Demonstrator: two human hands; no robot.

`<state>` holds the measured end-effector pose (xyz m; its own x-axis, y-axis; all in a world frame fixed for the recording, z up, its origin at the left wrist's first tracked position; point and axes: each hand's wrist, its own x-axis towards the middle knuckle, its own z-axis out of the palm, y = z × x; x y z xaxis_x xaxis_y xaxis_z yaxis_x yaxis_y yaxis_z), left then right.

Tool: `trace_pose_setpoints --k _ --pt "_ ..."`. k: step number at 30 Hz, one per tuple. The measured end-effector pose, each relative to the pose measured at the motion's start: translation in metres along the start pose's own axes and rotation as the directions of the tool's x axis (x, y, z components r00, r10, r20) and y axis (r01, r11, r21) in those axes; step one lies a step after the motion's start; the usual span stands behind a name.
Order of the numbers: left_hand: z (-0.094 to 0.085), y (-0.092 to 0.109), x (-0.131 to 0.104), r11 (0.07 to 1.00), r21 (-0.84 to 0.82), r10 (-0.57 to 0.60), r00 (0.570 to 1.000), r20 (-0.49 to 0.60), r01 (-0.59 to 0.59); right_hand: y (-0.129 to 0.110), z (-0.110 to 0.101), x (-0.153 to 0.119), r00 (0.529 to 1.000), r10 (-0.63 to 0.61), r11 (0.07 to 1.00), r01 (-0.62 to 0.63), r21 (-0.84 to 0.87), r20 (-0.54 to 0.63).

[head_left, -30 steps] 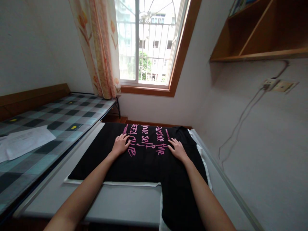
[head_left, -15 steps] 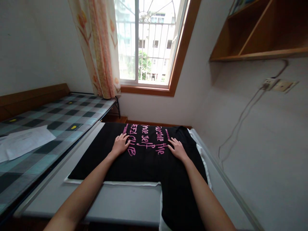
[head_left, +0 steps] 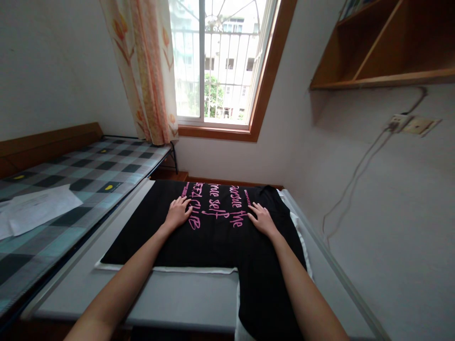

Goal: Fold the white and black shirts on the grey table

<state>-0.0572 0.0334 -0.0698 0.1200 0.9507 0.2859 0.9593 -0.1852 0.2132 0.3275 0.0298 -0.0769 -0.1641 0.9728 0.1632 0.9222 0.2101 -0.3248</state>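
A black T-shirt (head_left: 206, 246) with pink lettering lies spread sideways on a light grey table (head_left: 188, 298). A white layer shows along its edges, and one sleeve reaches over the table's near edge. My left hand (head_left: 178, 212) rests flat on the shirt beside the lowest line of print, fingers apart. On the other side of the lettering, my right hand (head_left: 263, 219) lies flat near the neck end, its fingers also spread. Neither hand grips the cloth. The far edge of the shirt lies near the table's far end.
Left of the table stands a bed with a checked mattress (head_left: 131, 158) and white papers (head_left: 42, 210) on it. A curtain (head_left: 152, 71) hangs beside the barred window (head_left: 227, 61). At right are a wooden wall shelf (head_left: 373, 83), a socket (head_left: 398, 123) and a hanging cable (head_left: 350, 184).
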Motion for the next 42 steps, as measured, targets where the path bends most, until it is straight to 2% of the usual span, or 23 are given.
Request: trace_pose_setpoints --k 42 --pt "-0.0005 0.0013 -0.0007 1.0 0.026 0.003 1.0 0.001 -0.003 0.001 0.0007 0.0003 1.0 -0.007 1.0 0.007 -0.014 -0.005"
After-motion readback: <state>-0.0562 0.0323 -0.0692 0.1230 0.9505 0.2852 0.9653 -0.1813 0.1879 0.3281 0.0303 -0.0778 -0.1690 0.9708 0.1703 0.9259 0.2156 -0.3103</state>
